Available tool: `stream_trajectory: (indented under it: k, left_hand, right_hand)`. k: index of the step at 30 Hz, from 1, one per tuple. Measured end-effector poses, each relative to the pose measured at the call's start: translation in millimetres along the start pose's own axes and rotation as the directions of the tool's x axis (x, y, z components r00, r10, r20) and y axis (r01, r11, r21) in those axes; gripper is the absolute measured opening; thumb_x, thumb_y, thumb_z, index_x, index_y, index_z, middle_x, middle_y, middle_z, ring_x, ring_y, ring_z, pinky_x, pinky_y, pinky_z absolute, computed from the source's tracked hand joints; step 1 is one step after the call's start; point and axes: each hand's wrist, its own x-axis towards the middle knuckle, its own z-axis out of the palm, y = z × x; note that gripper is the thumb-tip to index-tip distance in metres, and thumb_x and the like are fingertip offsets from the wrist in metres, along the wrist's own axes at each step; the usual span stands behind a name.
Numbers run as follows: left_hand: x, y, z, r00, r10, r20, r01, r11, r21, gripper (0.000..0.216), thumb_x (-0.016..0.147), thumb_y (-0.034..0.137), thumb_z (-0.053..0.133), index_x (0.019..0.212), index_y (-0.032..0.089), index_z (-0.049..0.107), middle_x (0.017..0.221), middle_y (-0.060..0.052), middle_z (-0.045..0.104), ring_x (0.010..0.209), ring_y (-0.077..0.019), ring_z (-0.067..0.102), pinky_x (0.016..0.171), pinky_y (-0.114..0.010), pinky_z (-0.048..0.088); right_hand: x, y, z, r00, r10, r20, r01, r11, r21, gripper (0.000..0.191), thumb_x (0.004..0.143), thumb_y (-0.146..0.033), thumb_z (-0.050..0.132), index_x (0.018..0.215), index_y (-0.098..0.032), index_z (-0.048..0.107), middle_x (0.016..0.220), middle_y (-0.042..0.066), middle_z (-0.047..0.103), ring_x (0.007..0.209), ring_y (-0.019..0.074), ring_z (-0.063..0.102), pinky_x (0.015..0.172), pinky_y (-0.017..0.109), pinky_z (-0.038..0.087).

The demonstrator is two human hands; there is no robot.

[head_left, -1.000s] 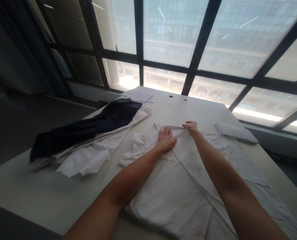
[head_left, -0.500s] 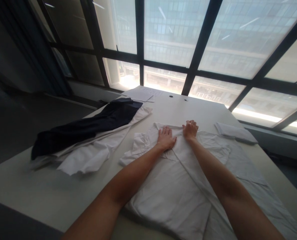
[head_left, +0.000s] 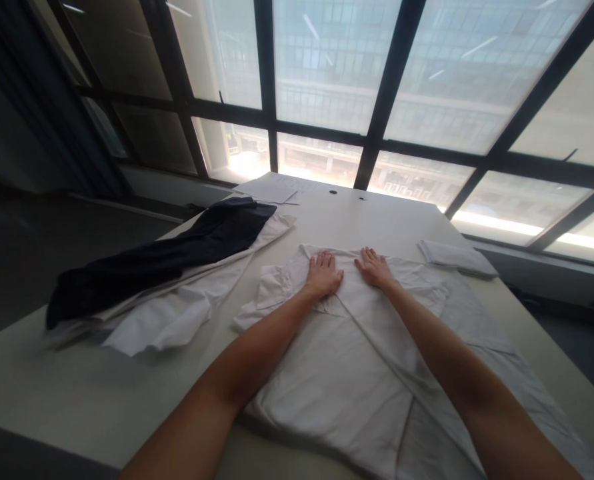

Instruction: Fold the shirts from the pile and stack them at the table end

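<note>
A white shirt [head_left: 347, 373] lies on the table, partly folded over itself, with a diagonal fold edge running down its middle. Both hands rest on its far part. My left hand [head_left: 323, 273] is flat on the cloth with the fingers spread, pointing away from me. Just to its right, my right hand [head_left: 373, 267] also lies flat, fingers stretched out near the far edge. Neither hand grips the fabric. Creases and a bunched bit of cloth show left of my left hand. The shirt's right part spreads toward the lower right, partly behind my right forearm.
On the left of the white table [head_left: 177, 400] lie a dark navy garment [head_left: 177, 247] and white cloth [head_left: 167, 320] under it. Paper sheets [head_left: 269, 190] sit at the far left edge. A folded white cloth [head_left: 457, 259] lies at the right. Windows stand behind the table.
My right hand has gone from bent fingers at the shirt's far edge to lying flat on it, nearer my left hand. My left hand stays flat. The view has shifted slightly.
</note>
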Motion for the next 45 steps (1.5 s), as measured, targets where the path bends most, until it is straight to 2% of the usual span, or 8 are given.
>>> stream_trajectory:
  k: [3, 6, 9, 12, 17, 26, 40, 45]
  left_hand:
    - [-1, 0, -2, 1.000, 0.004, 0.016, -0.004, 1.000, -0.004, 0.068, 0.102, 0.046, 0.030, 0.157, 0.006, 0.031, 0.167, -0.019, 0.020, 0.155, -0.0326, 0.016, 0.124, -0.053, 0.013]
    - [-2, 0, -3, 1.000, 0.010, 0.006, -0.010, 1.000, 0.003, 0.068, 0.103, 0.046, 0.030, 0.157, 0.006, 0.031, 0.167, -0.020, 0.021, 0.155, -0.0331, 0.016, 0.124, -0.054, 0.013]
    - [-3, 0, -2, 0.999, 0.024, -0.022, -0.023, 0.999, 0.022, 0.066, 0.103, 0.045, 0.031, 0.157, 0.009, 0.031, 0.166, -0.020, 0.022, 0.155, -0.0331, 0.015, 0.123, -0.054, 0.013]
    - [-2, -1, -2, 0.999, 0.035, -0.016, -0.034, 0.999, 0.041, 0.065, 0.103, 0.044, 0.032, 0.158, 0.009, 0.031, 0.167, -0.020, 0.022, 0.155, -0.0328, 0.015, 0.123, -0.054, 0.013]
    - [2, -2, -1, 1.000, 0.022, 0.015, -0.023, 0.998, 0.052, 0.068, 0.103, 0.046, 0.029, 0.158, 0.006, 0.029, 0.167, -0.021, 0.019, 0.155, -0.0336, 0.015, 0.123, -0.055, 0.013]
    - [6, -4, 0, 0.999, 0.004, 0.040, -0.006, 0.998, 0.055, 0.068, 0.103, 0.046, 0.026, 0.158, 0.007, 0.028, 0.168, -0.018, 0.018, 0.155, -0.0324, 0.014, 0.124, -0.054, 0.012]
    - [9, -2, -7, 0.998, 0.040, 0.038, -0.042, 0.998, 0.049, 0.063, 0.104, 0.045, 0.029, 0.157, 0.011, 0.034, 0.167, -0.018, 0.022, 0.155, -0.0338, 0.017, 0.122, -0.059, 0.015]
    - [0, 20, -10, 0.927, 0.359, 0.108, -0.362, 0.932, 0.003, 0.064, 0.104, 0.053, 0.030, 0.160, 0.021, 0.030, 0.170, -0.010, 0.017, 0.157, -0.0282, 0.009, 0.124, -0.056, 0.010]
  right_hand:
    - [-11, -3, -7, 0.985, 0.127, -0.117, -0.129, 0.991, -0.017, 0.066, 0.104, -0.042, 0.025, 0.159, -0.006, 0.028, 0.167, 0.019, 0.021, 0.156, 0.0290, 0.012, 0.123, 0.056, 0.009]
    - [-26, -27, -6, 0.960, 0.033, -0.279, -0.043, 0.999, -0.031, 0.062, 0.103, -0.033, 0.029, 0.158, -0.004, 0.029, 0.167, 0.020, 0.019, 0.157, 0.0289, 0.006, 0.124, 0.056, 0.004]
    - [-43, -52, 3, 0.974, -0.144, -0.177, 0.148, 0.989, 0.012, 0.060, 0.105, -0.033, 0.026, 0.159, -0.008, 0.031, 0.168, 0.016, 0.020, 0.156, 0.0266, 0.011, 0.124, 0.054, 0.012]
    - [-55, -54, 10, 0.983, -0.150, -0.101, 0.158, 0.985, 0.071, 0.060, 0.107, -0.040, 0.023, 0.159, -0.012, 0.030, 0.168, 0.015, 0.021, 0.156, 0.0257, 0.015, 0.123, 0.053, 0.016]
    - [-69, 9, 6, 0.989, -0.088, -0.122, 0.096, 0.994, 0.059, 0.065, 0.107, -0.047, 0.025, 0.161, -0.011, 0.024, 0.169, 0.013, 0.017, 0.156, 0.0227, 0.012, 0.124, 0.048, 0.014]
    - [-99, 144, -7, 0.965, 0.249, -0.085, -0.254, 0.966, -0.056, 0.063, 0.107, -0.043, 0.023, 0.160, -0.011, 0.028, 0.167, 0.013, 0.024, 0.155, 0.0239, 0.018, 0.124, 0.048, 0.016]
    - [-104, 139, -8, 0.839, 0.524, -0.146, -0.519, 0.852, 0.072, 0.072, 0.103, -0.052, 0.024, 0.160, -0.009, 0.029, 0.168, 0.016, 0.021, 0.155, 0.0288, 0.014, 0.122, 0.054, 0.015]
    - [-104, 137, -9, 0.834, 0.537, -0.128, -0.531, 0.843, 0.083, 0.072, 0.102, -0.052, 0.023, 0.160, -0.010, 0.029, 0.168, 0.017, 0.020, 0.155, 0.0283, 0.014, 0.122, 0.053, 0.014]
